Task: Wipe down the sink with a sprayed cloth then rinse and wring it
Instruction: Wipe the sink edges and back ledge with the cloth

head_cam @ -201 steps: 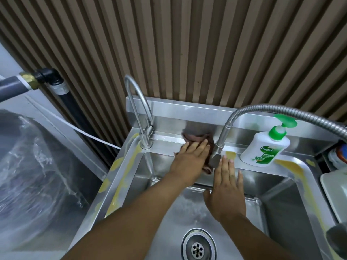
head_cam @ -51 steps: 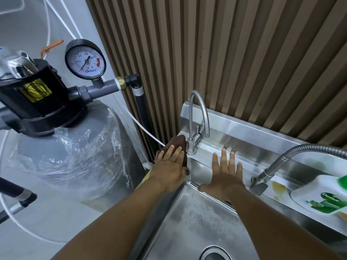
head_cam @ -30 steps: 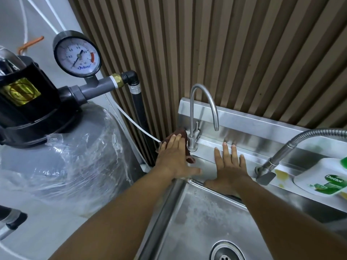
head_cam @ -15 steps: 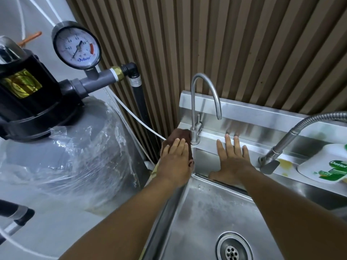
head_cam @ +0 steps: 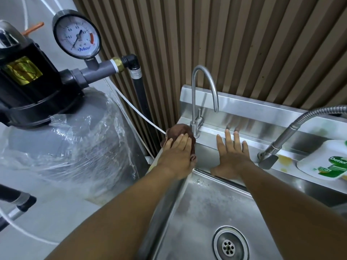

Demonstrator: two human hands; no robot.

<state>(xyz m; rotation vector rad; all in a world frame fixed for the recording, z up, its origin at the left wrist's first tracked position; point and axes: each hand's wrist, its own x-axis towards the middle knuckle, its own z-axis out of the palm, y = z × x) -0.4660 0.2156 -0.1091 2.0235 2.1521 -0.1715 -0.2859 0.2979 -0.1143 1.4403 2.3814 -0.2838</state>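
Pressing flat, fingers straight and together, left hand [head_cam: 177, 154] bears on the bunched dark-brown cloth [head_cam: 178, 130]. Cloth sits on the back-left corner ledge of the brushed stainless-steel sink [head_cam: 185, 102], touching the base of the curved chrome gooseneck tap [head_cam: 196, 102].

Judgement: keep palm pressure even, work the wad round the tap base, and mind the outer left edge, where it could slip off.

Cloth's long axis runs near-to-far along the left rim; no distinct pointing end.

Right hand [head_cam: 231, 156] lies flat against the rear ledge, fingers spread, holding nothing.
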